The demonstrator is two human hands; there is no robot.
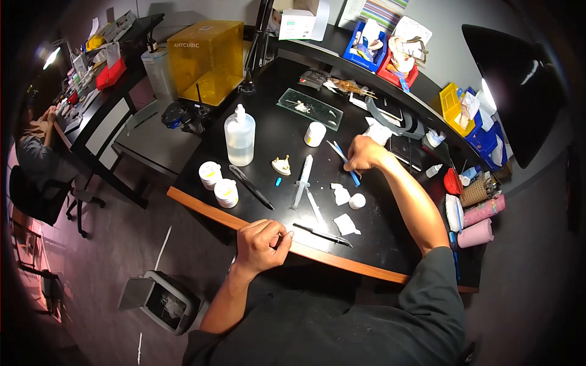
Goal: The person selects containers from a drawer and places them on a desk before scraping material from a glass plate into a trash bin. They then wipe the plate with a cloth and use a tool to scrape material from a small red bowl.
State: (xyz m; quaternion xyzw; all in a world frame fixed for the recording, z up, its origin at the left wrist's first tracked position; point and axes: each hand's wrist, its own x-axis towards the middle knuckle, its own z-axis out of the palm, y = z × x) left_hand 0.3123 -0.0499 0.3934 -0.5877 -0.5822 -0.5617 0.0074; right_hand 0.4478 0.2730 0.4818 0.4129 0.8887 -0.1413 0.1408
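Observation:
My left hand (pixel 264 244) is curled closed at the wooden front edge of the table; whatever its fingers might hold is hidden. Over the right part of the table, my right hand (pixel 366 152) is closed with its fingertips on a slim blue tool (pixel 355 178) whose pale end points up-left. A white jar (pixel 315 134) stands left of that hand, and a small white cup (pixel 357 201) sits below it. Between my hands lie a syringe (pixel 301 183), a dark-handled scalpel-like tool (pixel 323 235) and torn white paper pieces (pixel 347 224). A dental-model-like piece (pixel 281 165) rests farther left.
At left stand a clear squeeze bottle (pixel 240 137), two white jars (pixel 226 193) and a black pen (pixel 251 187). A glass slab (pixel 310 108) lies behind. Bins (pixel 366 46) line the rear shelf. A pink cup (pixel 475 233) is at right; another person (pixel 36 143) sits far left.

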